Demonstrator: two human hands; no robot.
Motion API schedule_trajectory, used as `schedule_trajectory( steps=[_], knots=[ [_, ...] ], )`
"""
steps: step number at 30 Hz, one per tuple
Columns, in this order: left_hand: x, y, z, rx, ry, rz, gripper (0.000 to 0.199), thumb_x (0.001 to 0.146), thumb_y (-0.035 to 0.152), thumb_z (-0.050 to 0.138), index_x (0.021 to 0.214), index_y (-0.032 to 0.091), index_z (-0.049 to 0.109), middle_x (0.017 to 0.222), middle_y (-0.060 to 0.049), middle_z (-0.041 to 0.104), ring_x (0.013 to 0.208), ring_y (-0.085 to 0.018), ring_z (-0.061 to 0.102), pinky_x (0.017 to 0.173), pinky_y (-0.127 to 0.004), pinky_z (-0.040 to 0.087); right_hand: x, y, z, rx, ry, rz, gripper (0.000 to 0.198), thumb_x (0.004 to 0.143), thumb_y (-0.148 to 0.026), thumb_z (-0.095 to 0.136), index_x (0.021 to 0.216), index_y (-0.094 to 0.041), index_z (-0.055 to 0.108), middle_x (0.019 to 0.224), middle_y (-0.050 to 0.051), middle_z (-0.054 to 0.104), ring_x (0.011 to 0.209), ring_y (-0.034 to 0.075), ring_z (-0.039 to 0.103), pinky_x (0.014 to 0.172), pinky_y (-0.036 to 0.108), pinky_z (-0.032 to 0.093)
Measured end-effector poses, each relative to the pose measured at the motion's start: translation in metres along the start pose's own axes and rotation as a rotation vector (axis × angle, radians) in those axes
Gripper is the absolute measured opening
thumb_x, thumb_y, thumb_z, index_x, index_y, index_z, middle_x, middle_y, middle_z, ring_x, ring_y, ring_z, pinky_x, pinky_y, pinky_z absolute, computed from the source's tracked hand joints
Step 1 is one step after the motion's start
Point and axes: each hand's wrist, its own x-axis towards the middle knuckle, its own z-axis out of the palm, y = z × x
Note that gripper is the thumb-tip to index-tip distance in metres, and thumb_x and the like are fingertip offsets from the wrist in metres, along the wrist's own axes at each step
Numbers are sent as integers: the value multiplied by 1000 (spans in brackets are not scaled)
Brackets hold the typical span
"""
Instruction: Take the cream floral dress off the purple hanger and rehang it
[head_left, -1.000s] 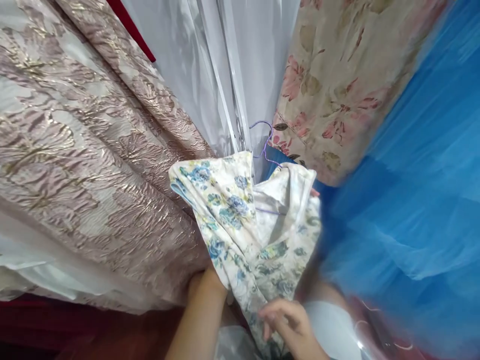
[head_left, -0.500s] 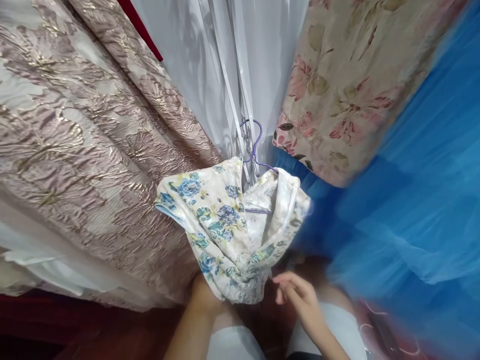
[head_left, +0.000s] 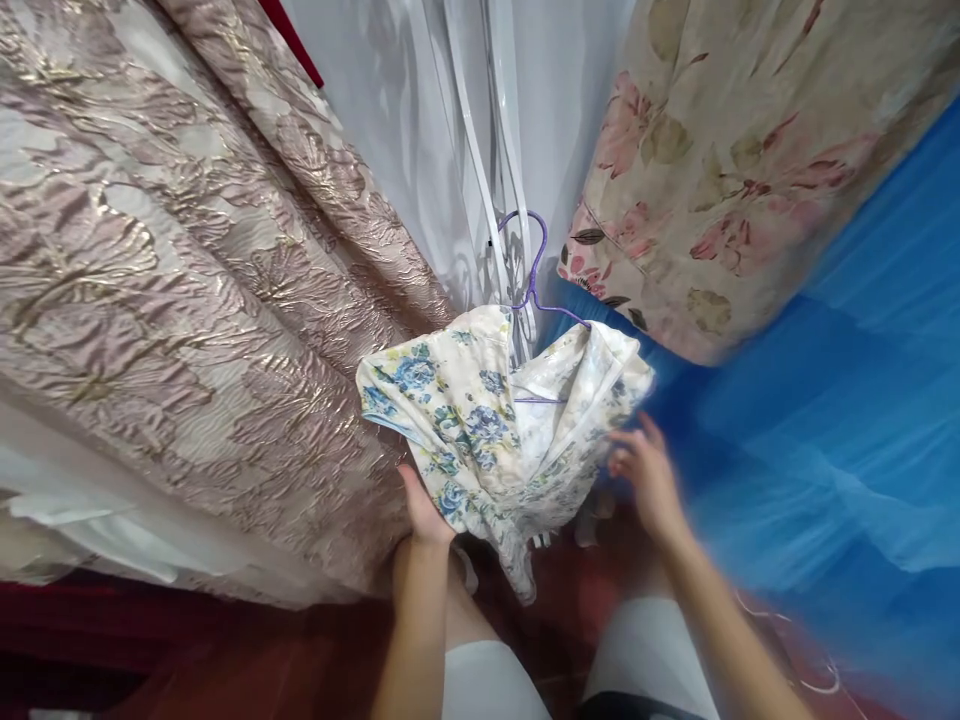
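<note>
Floral garment (head_left: 495,430) found draped on a purple wire hanger (head_left: 534,285), at centre of the head view, slightly toward 6 o'clock. Hanger hook at 12 o'clock of the garment, set against white sheer curtain (head_left: 420,120) and its vertical strips. Whether the hook bears on anything: cannot tell.

Left hand (head_left: 424,510) at 7 o'clock of the garment, palm up against the lower cloth, fingers hidden behind the fabric; apparently clamped on or cupping the hem, exact closure not visible. Right hand (head_left: 649,475) at 4 o'clock of the garment, fingers spread and apart, fingertips just beside the right shoulder edge; contact blurred, cannot tell.

Governing relation: garment hangs with long axis running 12 to 6 o'clock, from hook down to trailing hem. Lies up and inward from both hands, between them. Left hand nearer, already in contact low down; right hand level with the shoulder, beside the hanger's right arm.

Surroundings: embossed brocade curtain (head_left: 172,280) at 9 o'clock, rose-patterned fabric (head_left: 735,170) at 1 o'clock, blue netting (head_left: 840,420) at 3 o'clock, reddish floor (head_left: 225,660) at 6 to 7 o'clock.
</note>
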Motion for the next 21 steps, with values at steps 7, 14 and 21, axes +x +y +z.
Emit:
schedule_trajectory(
  steps=[7,14,21],
  knots=[
    [-10,-9,-3,29,93,-160,58,62,50,95,108,21,77,116,-9,75,125,-30,62,101,-36,52,54,-71,26,164,-10,-275,55,68,-36,85,113,-22,57,67,-8,58,49,8,44,48,22,35],
    [-13,-37,-2,40,177,-101,55,63,48,92,108,20,77,113,-8,76,102,-24,69,80,-26,54,55,-89,7,158,10,-401,39,73,-47,83,82,-21,56,55,-5,57,46,9,47,44,21,35],
    [-33,-70,-1,24,304,56,52,72,50,84,116,22,75,113,-8,76,118,-28,66,99,-34,52,80,-113,0,174,-22,-399,46,75,-46,82,65,-23,43,43,-11,35,37,6,32,40,22,29]
  ],
)
